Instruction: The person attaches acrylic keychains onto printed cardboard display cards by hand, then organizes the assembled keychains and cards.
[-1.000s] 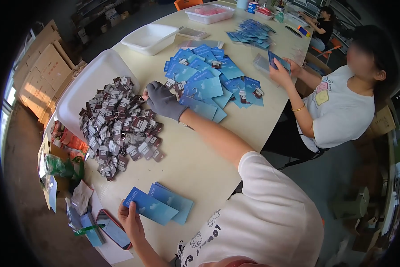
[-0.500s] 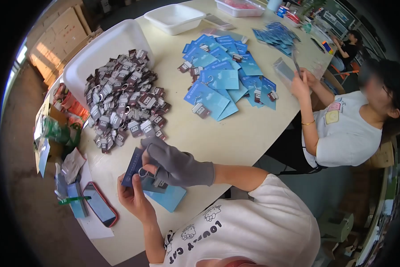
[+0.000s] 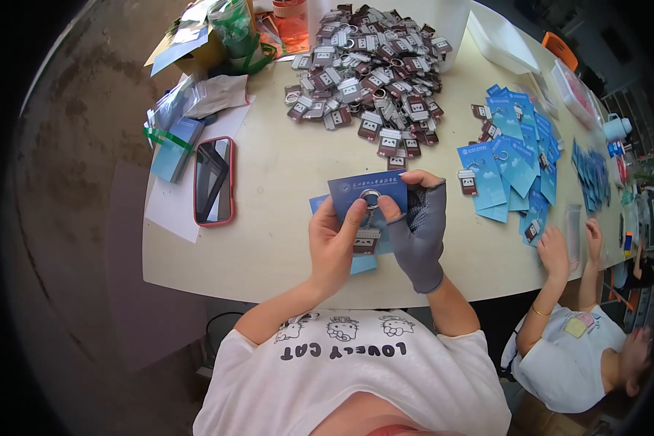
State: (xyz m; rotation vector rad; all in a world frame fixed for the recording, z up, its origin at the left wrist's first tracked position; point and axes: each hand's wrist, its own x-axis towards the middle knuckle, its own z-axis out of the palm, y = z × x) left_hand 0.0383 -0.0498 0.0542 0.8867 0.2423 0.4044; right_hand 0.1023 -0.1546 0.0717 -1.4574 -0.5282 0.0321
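Note:
Close to the table's front edge I hold a blue printed card (image 3: 348,186) upright between both hands. A keychain's metal ring (image 3: 371,198) lies against the card's face, and its brown-and-grey charm (image 3: 366,242) hangs below. My bare left hand (image 3: 330,243) grips the card's left side, its thumb at the ring. On my right hand (image 3: 423,236) is a grey fingerless glove; that hand is closed on the card's right side, thumb also pressed by the ring. Fingers behind the card are partly hidden. Under my hands, more light-blue card (image 3: 364,264) shows on the table.
A large heap of keychains (image 3: 374,80) lies ahead. At the right are blue cards with keychains (image 3: 519,156), and a white tray (image 3: 503,40) stands beyond. A red-cased phone (image 3: 215,182) and a blue card stack (image 3: 178,149) sit left. A co-worker's hands (image 3: 556,251) are at right.
The view has swung round, so the heap now appears straight ahead. My gloved hand has moved from above the card to its right side; both thumbs now meet at the ring.

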